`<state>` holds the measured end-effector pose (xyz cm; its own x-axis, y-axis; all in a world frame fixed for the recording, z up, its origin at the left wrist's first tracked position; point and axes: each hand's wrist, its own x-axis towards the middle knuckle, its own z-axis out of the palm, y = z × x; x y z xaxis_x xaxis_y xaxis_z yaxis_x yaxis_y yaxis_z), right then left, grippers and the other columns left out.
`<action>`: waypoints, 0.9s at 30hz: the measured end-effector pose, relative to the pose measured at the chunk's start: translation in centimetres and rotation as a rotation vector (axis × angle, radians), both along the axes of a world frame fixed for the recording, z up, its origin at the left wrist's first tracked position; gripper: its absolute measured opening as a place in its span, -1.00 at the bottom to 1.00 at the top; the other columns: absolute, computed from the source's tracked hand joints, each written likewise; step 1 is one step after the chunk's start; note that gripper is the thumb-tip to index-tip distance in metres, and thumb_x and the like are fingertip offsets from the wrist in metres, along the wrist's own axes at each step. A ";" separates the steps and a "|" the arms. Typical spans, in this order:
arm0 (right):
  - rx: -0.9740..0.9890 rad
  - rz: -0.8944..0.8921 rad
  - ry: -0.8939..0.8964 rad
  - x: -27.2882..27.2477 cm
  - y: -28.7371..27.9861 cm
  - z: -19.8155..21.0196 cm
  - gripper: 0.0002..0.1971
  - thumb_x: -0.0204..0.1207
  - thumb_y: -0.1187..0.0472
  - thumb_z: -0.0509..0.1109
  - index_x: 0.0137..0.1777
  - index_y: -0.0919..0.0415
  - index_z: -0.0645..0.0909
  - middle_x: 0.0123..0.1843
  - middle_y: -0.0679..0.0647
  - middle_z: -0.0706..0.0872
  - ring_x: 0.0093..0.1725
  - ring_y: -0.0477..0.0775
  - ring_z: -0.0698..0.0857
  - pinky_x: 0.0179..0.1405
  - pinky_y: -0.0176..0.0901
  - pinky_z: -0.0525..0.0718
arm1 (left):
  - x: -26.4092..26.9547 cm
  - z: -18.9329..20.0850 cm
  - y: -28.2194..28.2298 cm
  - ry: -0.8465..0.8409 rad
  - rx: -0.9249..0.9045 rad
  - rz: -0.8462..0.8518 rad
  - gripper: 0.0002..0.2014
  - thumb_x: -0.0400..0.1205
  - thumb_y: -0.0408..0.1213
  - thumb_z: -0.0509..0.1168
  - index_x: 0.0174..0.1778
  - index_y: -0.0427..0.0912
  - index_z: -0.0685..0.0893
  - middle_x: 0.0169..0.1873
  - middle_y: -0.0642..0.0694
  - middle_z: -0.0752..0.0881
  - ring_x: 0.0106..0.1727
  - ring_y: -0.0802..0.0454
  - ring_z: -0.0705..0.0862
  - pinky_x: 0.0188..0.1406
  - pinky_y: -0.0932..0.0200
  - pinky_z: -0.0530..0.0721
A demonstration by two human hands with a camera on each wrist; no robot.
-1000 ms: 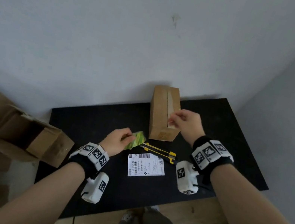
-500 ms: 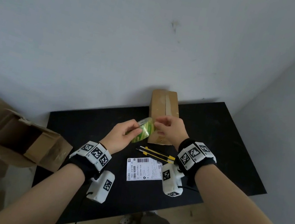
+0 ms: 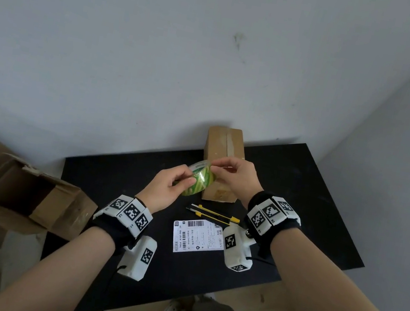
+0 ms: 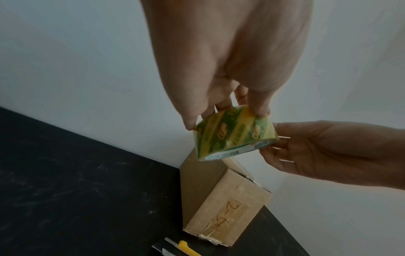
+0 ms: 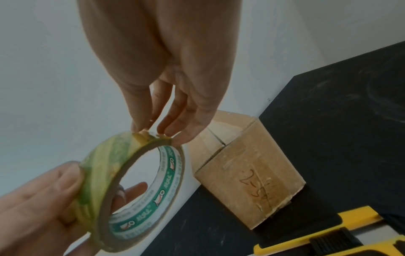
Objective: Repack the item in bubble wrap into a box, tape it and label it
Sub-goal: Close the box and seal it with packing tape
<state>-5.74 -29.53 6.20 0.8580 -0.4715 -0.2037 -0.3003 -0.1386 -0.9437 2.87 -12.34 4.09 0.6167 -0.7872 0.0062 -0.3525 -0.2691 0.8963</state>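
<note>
A green-and-yellow tape roll (image 3: 198,180) (image 4: 235,134) (image 5: 131,188) is held up above the black table (image 3: 300,199), in front of the closed brown cardboard box (image 3: 223,164) (image 4: 223,206) (image 5: 249,176). My left hand (image 3: 164,192) (image 5: 39,199) grips the roll with a thumb on its outer face and a finger through its core. My right hand (image 3: 235,177) (image 4: 328,152) pinches the loose tape end at the roll's top edge with thumb and fingertips (image 5: 140,128). A white shipping label (image 3: 196,236) lies flat on the table near me.
Yellow utility knives (image 3: 212,214) (image 5: 328,239) lie between the box and the label. An open empty cardboard box (image 3: 32,196) lies on its side off the table's left edge. A grey wall stands right behind the box; the table's right half is bare.
My left hand lifted the tape roll off the table towards the box. My right hand left the box top and came to the roll, where it now pinches the tape end.
</note>
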 end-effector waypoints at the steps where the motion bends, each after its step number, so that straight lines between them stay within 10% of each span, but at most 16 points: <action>1: 0.004 0.003 0.009 0.0 -0.1 0.0 -0.89 0.49 0.32 0.44 0.00 0.25 0.69 -0.04 0.09 0.74 0.05 0.07 0.74 0.10 -0.10 0.73 | -0.2 0.0 0.0 0.005 0.000 -0.013 -0.91 0.65 -0.33 0.25 -0.15 -0.18 0.62 -0.28 0.13 0.65 -0.24 0.35 0.62 -0.18 0.50 0.52; 15: -0.019 -0.020 0.057 -0.7 -0.4 0.3 -0.95 0.62 0.29 0.26 0.02 0.19 0.54 -0.05 0.08 0.72 -0.02 -0.04 0.69 0.08 -0.16 0.61 | -0.5 0.0 0.1 -0.004 0.037 0.003 -0.87 0.66 -0.32 0.25 -0.20 -0.10 0.60 -0.30 0.11 0.65 -0.28 0.39 0.61 -0.22 0.54 0.49; 21: -0.084 0.024 0.095 -1.2 -0.8 0.3 -0.56 0.54 0.18 0.40 0.41 0.21 0.47 0.20 0.13 0.67 0.19 0.04 0.65 0.24 -0.02 0.63 | -0.9 0.1 0.3 0.031 0.050 -0.032 -0.89 0.66 -0.31 0.24 -0.12 -0.22 0.64 -0.23 0.05 0.67 -0.20 0.32 0.64 -0.13 0.46 0.55; 27: -0.138 0.010 0.036 -1.3 0.0 0.2 -0.75 0.55 0.27 0.38 0.20 0.25 0.69 0.16 0.12 0.74 0.16 -0.02 0.67 0.29 -0.02 0.63 | -0.9 0.5 -0.6 0.025 0.031 -0.045 -0.89 0.66 -0.32 0.25 -0.11 -0.26 0.64 -0.23 0.03 0.68 -0.21 0.32 0.64 -0.13 0.46 0.56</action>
<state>-7.00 -29.49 6.45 0.8562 -0.4883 -0.1687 -0.3317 -0.2692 -0.9042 1.99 -12.95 4.60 0.5800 -0.8139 -0.0336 -0.3422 -0.2809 0.8967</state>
